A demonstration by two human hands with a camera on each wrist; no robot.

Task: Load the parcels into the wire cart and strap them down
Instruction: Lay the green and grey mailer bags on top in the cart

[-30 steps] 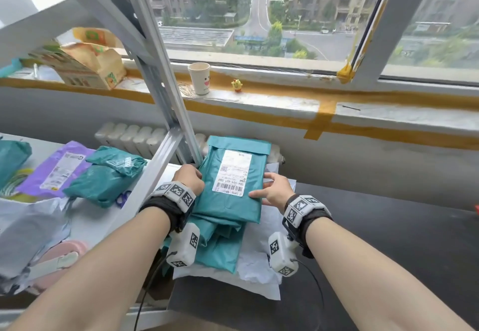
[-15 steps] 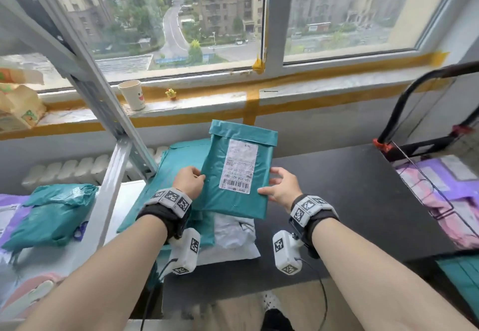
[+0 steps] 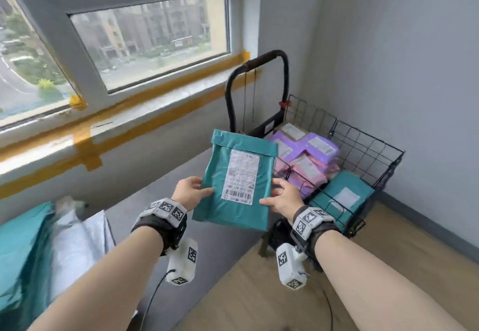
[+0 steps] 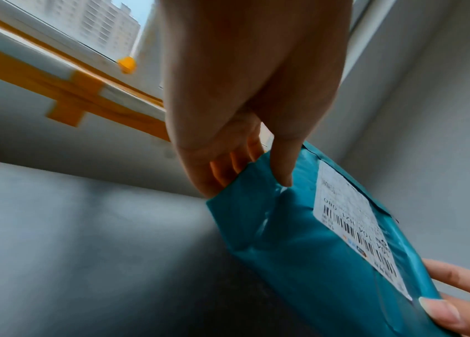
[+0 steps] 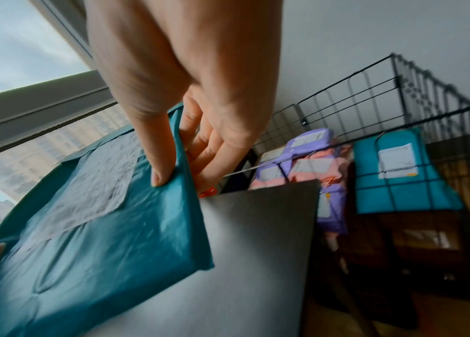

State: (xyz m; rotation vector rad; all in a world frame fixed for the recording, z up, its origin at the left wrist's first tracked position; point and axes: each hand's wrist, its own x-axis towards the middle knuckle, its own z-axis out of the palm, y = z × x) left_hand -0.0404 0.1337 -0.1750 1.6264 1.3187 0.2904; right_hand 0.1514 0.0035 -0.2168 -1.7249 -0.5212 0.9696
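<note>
Both hands — left (image 3: 191, 193), right (image 3: 282, 199) — pinch the teal parcel's (image 3: 242, 196) side edges, thumbs on top.

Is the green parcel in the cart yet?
Not yet. The teal parcel is held up by the left hand and right hand, short of the wire cart.

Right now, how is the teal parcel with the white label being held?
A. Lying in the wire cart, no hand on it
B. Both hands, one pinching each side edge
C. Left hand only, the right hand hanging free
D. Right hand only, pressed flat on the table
B: the left hand and the right hand each pinch a side edge of the teal parcel, thumb on top and fingers beneath, short of the wire cart.
</note>
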